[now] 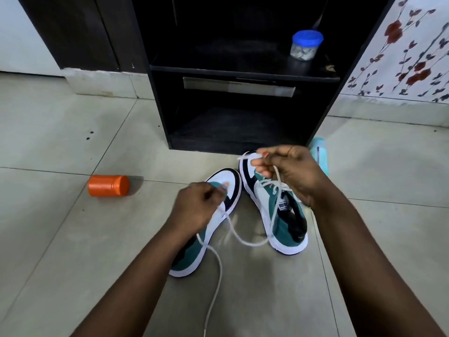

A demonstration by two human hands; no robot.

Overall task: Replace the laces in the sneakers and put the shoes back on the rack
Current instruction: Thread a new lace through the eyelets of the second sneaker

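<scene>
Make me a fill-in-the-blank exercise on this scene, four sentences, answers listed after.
1. The can lying on its side on the floor is coloured ____.
2. The jar on the rack shelf has a lid coloured ____.
3. Both the left hand and the right hand pinch a white ____.
4. The two sneakers stand on the ____.

Answers: orange; blue; lace; floor
</scene>
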